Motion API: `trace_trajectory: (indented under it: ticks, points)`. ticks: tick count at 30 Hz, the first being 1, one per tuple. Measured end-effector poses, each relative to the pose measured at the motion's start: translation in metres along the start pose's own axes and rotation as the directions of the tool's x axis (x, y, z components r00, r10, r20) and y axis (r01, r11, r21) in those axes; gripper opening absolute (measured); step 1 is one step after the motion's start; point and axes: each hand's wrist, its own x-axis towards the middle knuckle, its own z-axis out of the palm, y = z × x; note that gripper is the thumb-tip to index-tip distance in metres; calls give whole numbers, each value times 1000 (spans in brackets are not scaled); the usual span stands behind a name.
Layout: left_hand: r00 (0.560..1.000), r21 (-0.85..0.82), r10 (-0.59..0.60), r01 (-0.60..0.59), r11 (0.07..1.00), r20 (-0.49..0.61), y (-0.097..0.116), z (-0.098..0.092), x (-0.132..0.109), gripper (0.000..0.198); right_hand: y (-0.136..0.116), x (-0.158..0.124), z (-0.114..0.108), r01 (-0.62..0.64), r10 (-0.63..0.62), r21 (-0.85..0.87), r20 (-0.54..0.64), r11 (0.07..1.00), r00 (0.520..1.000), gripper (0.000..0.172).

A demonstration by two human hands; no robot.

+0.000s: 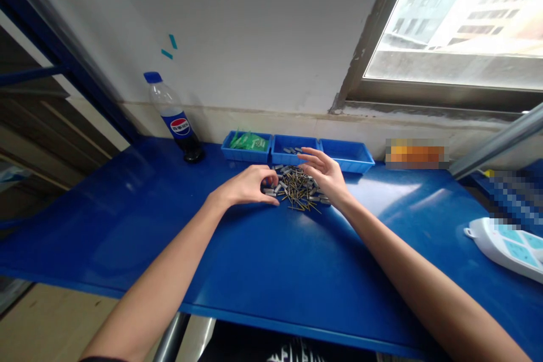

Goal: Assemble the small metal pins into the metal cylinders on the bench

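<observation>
A pile of small metal pieces, grey blocks mixed with thin brass-coloured pins, lies on the blue table between my hands. My left hand rests at the pile's left edge with its fingers curled round a few grey pieces. My right hand hovers over the pile's right side, fingers spread and bent, holding nothing I can see. Behind the pile stand three small blue trays: the left one holds green packets, the middle one holds a few grey pieces, the right one looks empty.
A cola bottle with a blue cap stands at the back left by the wall. A white power strip lies at the right edge. A window is at the upper right. Blurred patches cover things at the right.
</observation>
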Motion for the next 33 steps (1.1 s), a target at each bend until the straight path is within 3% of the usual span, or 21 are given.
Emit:
trace_trajectory:
  ticks: [3, 6, 11, 18, 23, 26, 30, 33]
  points:
    - [998, -65, -37, 40, 997, 55, -6, -1, -2, 34, -1, -1, 1, -27, 27, -12, 19, 1000, 999, 32]
    - [998, -104, -50, 54, 993, 37, -10, -1, -2, 25, -1, -1, 2, -35, 36, -20, 37, 999, 999, 23]
    - [999, -119, -44, 42, 992, -14, -13, -1, 0, 17, -3, -1, 2, -50, 50, -1, 43, 999, 998, 21]
    - [990, -53, -47, 40, 998, -136, -17, 4, 3, 28, -5, -1, 1, -67, 67, 0, 28, 998, 997, 23]
    - [988, -5, -87, 87, 996, -130, -21, 2, 1, 29, -3, -1, 0, -62, 62, 4, 30, 998, 998, 21]
    - [981, 0, -71, 72, 997, -182, -22, 2, 1, 30, -2, 0, 0, -62, 62, -3, 32, 998, 998, 21]
    - [921, -244, -163, 77, 967, -355, -15, 7, 6, 30, -3, -1, 2, -61, 62, -33, 32, 998, 998, 24]
    - [870, -513, -269, 22, 858, -413, -6, 15, 11, 37, -6, -3, 3, -61, 64, -54, 74, 997, 995, 28]
